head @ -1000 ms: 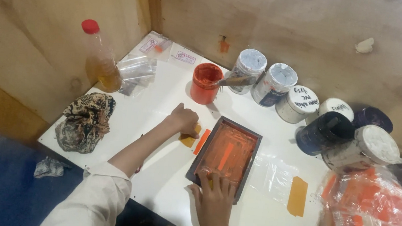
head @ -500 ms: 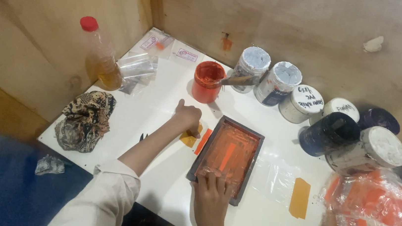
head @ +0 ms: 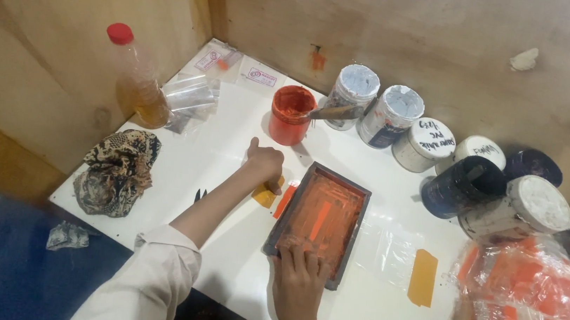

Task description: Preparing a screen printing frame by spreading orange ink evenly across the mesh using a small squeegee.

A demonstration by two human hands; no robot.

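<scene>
Screen frame (head: 321, 222): dark-edged, orange-inked, laid flat on the white table (head: 230, 140). Right hand (head: 299, 281) was pressed flat, fingers spread, on its near edge. Left hand (head: 264, 166), just left of the frame, was closed on what seemed a yellow squeegee (head: 266, 195). Printing stage was judged; a steady frame is called for next.

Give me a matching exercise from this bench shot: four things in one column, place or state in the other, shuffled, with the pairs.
Things:
1. framed screen
2. open red tub
3. patterned rag
4. bottle with red cap

Places or states:
A. bunched up near the table's left edge
B. a stick stands in it
C. right hand presses on its near end
D. upright by the wooden wall, holds amber liquid

Pairs: 1-C, 2-B, 3-A, 4-D

The left hand rests beside a yellow piece, left of the screen.
</scene>
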